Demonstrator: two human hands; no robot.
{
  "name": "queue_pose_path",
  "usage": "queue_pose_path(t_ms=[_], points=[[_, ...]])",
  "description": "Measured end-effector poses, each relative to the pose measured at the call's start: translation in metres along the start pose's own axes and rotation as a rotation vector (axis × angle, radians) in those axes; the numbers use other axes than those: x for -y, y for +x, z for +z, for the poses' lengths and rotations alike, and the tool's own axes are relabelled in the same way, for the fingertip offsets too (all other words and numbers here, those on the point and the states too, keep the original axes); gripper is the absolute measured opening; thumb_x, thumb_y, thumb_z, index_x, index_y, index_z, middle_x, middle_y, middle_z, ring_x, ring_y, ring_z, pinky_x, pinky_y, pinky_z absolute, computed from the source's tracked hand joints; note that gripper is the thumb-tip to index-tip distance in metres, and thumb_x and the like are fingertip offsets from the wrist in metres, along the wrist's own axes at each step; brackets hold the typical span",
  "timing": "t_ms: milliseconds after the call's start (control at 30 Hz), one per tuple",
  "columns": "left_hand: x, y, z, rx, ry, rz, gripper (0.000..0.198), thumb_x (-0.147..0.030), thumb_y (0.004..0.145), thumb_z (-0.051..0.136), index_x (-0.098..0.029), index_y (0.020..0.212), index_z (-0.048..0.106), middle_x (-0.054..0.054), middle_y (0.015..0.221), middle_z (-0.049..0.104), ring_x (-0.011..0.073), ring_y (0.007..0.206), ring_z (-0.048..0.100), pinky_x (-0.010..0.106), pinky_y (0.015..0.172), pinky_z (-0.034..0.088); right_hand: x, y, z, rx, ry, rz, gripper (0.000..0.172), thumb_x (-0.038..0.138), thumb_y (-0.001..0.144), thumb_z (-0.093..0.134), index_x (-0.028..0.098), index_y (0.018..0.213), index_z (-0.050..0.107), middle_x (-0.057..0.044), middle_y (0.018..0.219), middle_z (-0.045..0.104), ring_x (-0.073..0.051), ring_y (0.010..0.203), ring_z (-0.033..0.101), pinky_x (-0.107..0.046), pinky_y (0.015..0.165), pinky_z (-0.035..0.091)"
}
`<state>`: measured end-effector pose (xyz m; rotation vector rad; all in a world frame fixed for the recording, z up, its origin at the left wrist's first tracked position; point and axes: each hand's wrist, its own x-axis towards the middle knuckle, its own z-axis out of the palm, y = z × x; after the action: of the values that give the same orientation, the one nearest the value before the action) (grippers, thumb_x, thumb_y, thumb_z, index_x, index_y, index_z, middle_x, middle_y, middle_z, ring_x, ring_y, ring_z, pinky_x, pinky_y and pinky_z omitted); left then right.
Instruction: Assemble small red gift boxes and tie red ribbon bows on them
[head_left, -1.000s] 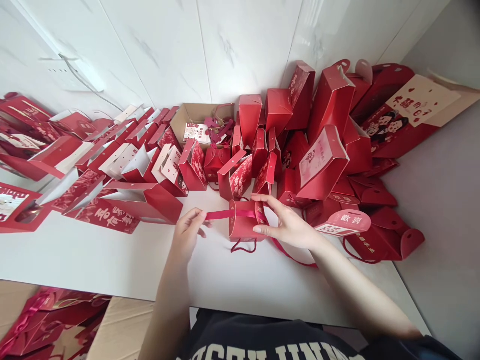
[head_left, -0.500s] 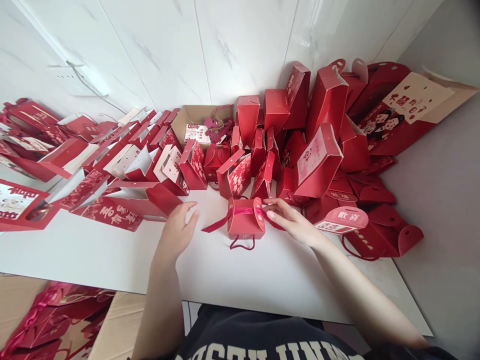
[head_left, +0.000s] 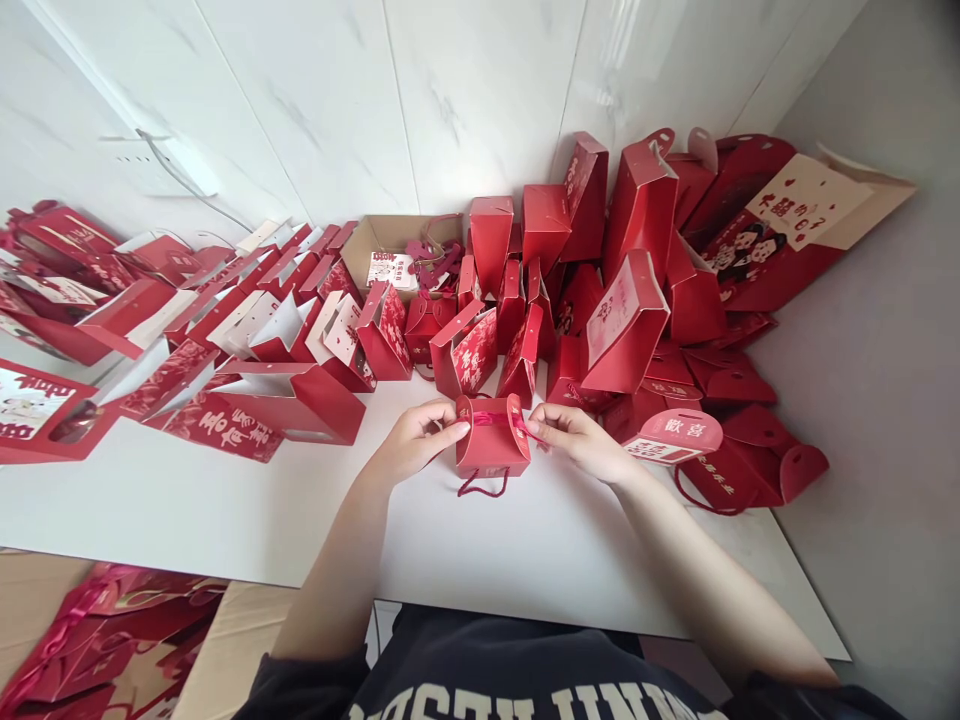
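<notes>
Red box (head_left: 491, 455) upright; ribbon (head_left: 491, 418) lengthwise, left-right

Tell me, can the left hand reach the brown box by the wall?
Probably not straight away: the left hand is at the small red box, and red bags stand between it and the brown box.

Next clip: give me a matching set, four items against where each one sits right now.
Items:
1. small red box
2. brown carton
3. cartoon-couple bag
4. pink-labelled box

Places:
A. at the back wall
B. far right corner
C. between the left hand and the right hand
D. just to the right of the right hand

Pairs: 1-C, 2-A, 3-B, 4-D
</notes>
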<state>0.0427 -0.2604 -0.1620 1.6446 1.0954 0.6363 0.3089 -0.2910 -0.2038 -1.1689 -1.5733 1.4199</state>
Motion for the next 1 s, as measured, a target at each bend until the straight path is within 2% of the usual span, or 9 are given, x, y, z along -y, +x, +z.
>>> queue_pose_path(t_ms=[100, 233, 300, 400, 600, 667, 767, 900, 1000], points=[[-0.001, 0.002, 0.002, -0.001, -0.058, 0.039, 0.032, -0.042, 0.085, 0.064, -0.019, 0.066, 0.054, 0.0, 0.071, 0.056, 0.0122, 0.061, 0.051, 0.025, 0.057, 0.045, 0.004, 0.004, 0.003, 0.008, 0.037, -0.005, 0.043, 0.059, 0.091, 0.058, 0.02, 0.074, 0.053, 0.003, 0.065, 0.054, -0.013, 0.063, 0.048, -0.028, 0.066, 0.037], [0.005, 0.005, 0.001, 0.027, -0.186, 0.091, 0.029, -0.037, 0.085, 0.065, -0.018, 0.065, 0.056, 0.008, 0.096, 0.072, 0.0208, 0.092, 0.067, 0.034, 0.084, 0.054, 0.005, 0.006, 0.007, 0.01, 0.054, 0.024, 0.041, 0.059, 0.091, 0.058, 0.02, 0.08, 0.053, 0.005, 0.063, 0.052, -0.012, 0.057, 0.042, -0.026, 0.06, 0.033], [0.008, 0.006, 0.0, 0.048, -0.234, 0.062, 0.028, -0.036, 0.086, 0.065, -0.018, 0.066, 0.058, 0.011, 0.11, 0.073, 0.0249, 0.106, 0.067, 0.04, 0.092, 0.054, 0.006, 0.006, 0.009, 0.009, 0.052, 0.025, 0.042, 0.06, 0.091, 0.058, 0.02, 0.079, 0.051, 0.006, 0.062, 0.047, -0.011, 0.055, 0.038, -0.026, 0.058, 0.03], [0.012, 0.007, -0.002, 0.051, -0.242, 0.019, 0.026, -0.036, 0.087, 0.065, -0.018, 0.068, 0.06, 0.013, 0.115, 0.072, 0.0269, 0.112, 0.066, 0.043, 0.095, 0.055, 0.006, 0.007, 0.011, -0.015, 0.057, 0.015, 0.044, 0.06, 0.091, 0.057, 0.02, 0.076, 0.05, 0.006, 0.065, 0.041, -0.011, 0.059, 0.035, -0.026, 0.059, 0.029], [0.019, 0.006, -0.002, -0.01, -0.178, 0.069, 0.03, -0.032, 0.088, 0.062, -0.017, 0.064, 0.051, 0.011, 0.109, 0.072, 0.022, 0.099, 0.068, 0.035, 0.085, 0.056, 0.003, 0.011, 0.015, -0.153, -0.132, 0.042, 0.047, 0.054, 0.079, 0.072, 0.021, 0.069, 0.04, 0.006, 0.066, 0.038, -0.011, 0.063, 0.034, -0.026, 0.06, 0.03], [0.022, 0.004, -0.001, -0.078, -0.137, 0.099, 0.031, -0.027, 0.087, 0.06, -0.017, 0.062, 0.046, 0.008, 0.094, 0.071, 0.0172, 0.083, 0.065, 0.028, 0.071, 0.052, 0.004, 0.012, 0.017, -0.172, -0.182, 0.068, 0.049, 0.051, 0.076, 0.075, 0.022, 0.068, 0.036, 0.007, 0.064, 0.037, -0.011, 0.061, 0.032, -0.025, 0.057, 0.028], [0.022, 0.0, 0.004, -0.141, -0.083, 0.071, 0.024, -0.022, 0.086, 0.057, -0.018, 0.066, 0.046, -0.001, 0.069, 0.059, 0.0107, 0.061, 0.052, 0.023, 0.056, 0.039, 0.008, 0.013, 0.019, -0.173, -0.2, 0.101, 0.049, 0.049, 0.075, 0.076, 0.022, 0.068, 0.035, 0.007, 0.062, 0.037, -0.011, 0.059, 0.031, -0.024, 0.054, 0.026], [0.013, -0.002, 0.016, -0.152, -0.067, 0.006, 0.016, -0.033, 0.089, 0.062, -0.019, 0.083, 0.055, -0.002, 0.08, 0.059, 0.012, 0.073, 0.054, 0.023, 0.067, 0.041, 0.009, 0.014, 0.018, -0.156, -0.161, 0.098, 0.049, 0.048, 0.074, 0.076, 0.022, 0.068, 0.034, 0.007, 0.063, 0.039, -0.011, 0.06, 0.033, -0.024, 0.054, 0.027], [0.01, -0.001, 0.02, -0.136, -0.088, -0.068, 0.029, -0.042, 0.088, 0.065, -0.018, 0.077, 0.055, -0.003, 0.074, 0.055, 0.0107, 0.068, 0.049, 0.023, 0.062, 0.037, 0.007, 0.015, 0.017, -0.133, -0.11, 0.08, 0.049, 0.049, 0.074, 0.076, 0.022, 0.068, 0.035, 0.007, 0.064, 0.04, -0.011, 0.06, 0.035, -0.024, 0.055, 0.028]])
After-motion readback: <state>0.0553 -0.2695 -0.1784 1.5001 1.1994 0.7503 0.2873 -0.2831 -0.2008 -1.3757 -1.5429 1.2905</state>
